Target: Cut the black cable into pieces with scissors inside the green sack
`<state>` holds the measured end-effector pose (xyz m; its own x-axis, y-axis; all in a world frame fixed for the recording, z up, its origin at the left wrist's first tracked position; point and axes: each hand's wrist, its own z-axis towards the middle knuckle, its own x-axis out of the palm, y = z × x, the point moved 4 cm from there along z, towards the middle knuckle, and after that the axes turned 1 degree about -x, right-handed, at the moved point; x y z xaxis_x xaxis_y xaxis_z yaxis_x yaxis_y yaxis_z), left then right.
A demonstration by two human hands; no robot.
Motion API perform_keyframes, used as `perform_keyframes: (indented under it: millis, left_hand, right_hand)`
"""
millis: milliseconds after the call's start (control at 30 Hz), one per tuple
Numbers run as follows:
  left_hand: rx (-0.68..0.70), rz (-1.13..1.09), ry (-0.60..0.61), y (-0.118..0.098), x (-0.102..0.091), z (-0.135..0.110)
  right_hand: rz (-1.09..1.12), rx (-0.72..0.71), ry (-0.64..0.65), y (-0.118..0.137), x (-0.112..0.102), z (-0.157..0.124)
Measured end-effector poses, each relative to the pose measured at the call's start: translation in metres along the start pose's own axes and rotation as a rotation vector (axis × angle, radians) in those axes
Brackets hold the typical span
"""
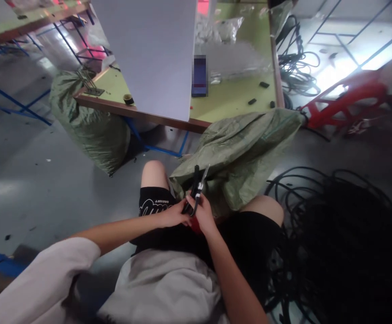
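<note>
I sit with my knees apart, both hands meeting over my lap. My right hand (203,212) is closed around the handles of a pair of cutters (200,180), whose blades point up and away from me. My left hand (175,215) pinches a short black cable piece (191,191) next to the cutter's jaws. The fingers of both hands are curled. A green woven sack (239,148) lies open just beyond my hands, between my knees.
A large tangle of black cables (334,234) lies on the floor at my right. A green-topped workbench (236,96) stands ahead with a white panel (155,49), a phone (200,75) and small black parts. Another full green sack (87,121) sits at left. A red frame (347,101) is at right.
</note>
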<state>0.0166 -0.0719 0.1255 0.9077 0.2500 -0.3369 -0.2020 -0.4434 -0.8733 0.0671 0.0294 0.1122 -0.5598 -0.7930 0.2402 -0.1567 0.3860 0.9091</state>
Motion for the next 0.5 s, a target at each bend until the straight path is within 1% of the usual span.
perform_keyframes:
  millis: [33, 67, 100, 167, 233, 300, 333, 400, 500]
  left_hand:
    - [0.017, 0.007, 0.008, 0.001, 0.003, 0.007]
    - [0.039, 0.08, -0.024, 0.001, 0.001, 0.013]
    - [0.056, 0.2, -0.085, 0.0, -0.005, 0.018]
    - [0.052, 0.454, -0.254, -0.002, -0.025, 0.028]
    - [-0.03, 0.646, -0.387, -0.001, -0.045, 0.039]
    - [-0.115, 0.759, -0.448, 0.004, -0.057, 0.053]
    - [-0.138, 0.796, -0.456, 0.007, -0.058, 0.06]
    - [-0.144, 0.831, -0.445, 0.013, -0.056, 0.073]
    - [-0.15, 0.821, -0.453, 0.019, -0.05, 0.084]
  right_hand:
    - [-0.019, -0.017, -0.017, 0.003, -0.007, 0.001]
    - [-0.029, -0.029, -0.037, 0.004, -0.017, 0.004]
    - [-0.039, -0.041, -0.064, 0.005, -0.028, 0.006]
    - [-0.097, -0.073, -0.131, 0.004, -0.058, 0.012]
    - [-0.229, -0.088, -0.176, -0.002, -0.09, 0.018]
    - [-0.396, -0.076, -0.212, -0.012, -0.119, 0.023]
    - [-0.469, -0.06, -0.224, -0.018, -0.129, 0.025]
    - [-0.555, -0.012, -0.237, -0.029, -0.141, 0.028]
    - [-0.565, 0.036, -0.228, -0.038, -0.139, 0.03]
